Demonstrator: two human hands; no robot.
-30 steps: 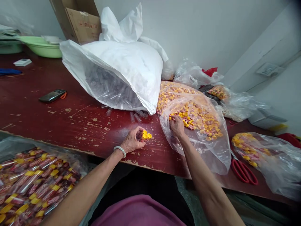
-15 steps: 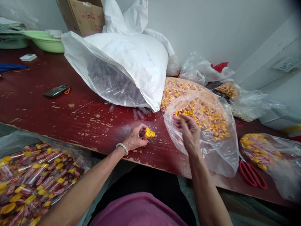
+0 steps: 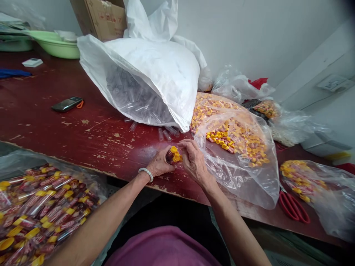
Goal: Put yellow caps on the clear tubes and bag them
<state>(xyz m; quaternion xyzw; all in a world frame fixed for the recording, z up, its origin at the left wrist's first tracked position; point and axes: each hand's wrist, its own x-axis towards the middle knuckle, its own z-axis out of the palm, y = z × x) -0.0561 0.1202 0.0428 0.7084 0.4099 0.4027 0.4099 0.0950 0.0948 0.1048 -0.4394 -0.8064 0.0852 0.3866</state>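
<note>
My left hand [image 3: 159,163] is closed around a small bunch of clear tubes with yellow caps [image 3: 174,150], caps facing up and to the right. My right hand [image 3: 195,162] is right beside the bunch, its fingers bent in towards the caps; what its fingertips pinch is hidden. To the right, an open clear plastic bag [image 3: 244,188] holds many yellow caps with reddish printed wrappers [image 3: 222,139]. A few empty clear tubes [image 3: 167,135] lie on the table beyond my left hand, at the mouth of a large white sack [image 3: 163,66] full of such tubes.
At lower left, a bag holds many yellow-capped filled tubes [image 3: 52,207]. Red-handled scissors [image 3: 294,207] and another bag of capped pieces [image 3: 302,179] lie at right. A dark phone-like device [image 3: 66,104], green basin [image 3: 57,46] and cardboard box [image 3: 107,20] stand farther left.
My right hand has moved left, out of the clear bag, to the capped tubes in my left hand. The left hand keeps its hold in nearly the same place.
</note>
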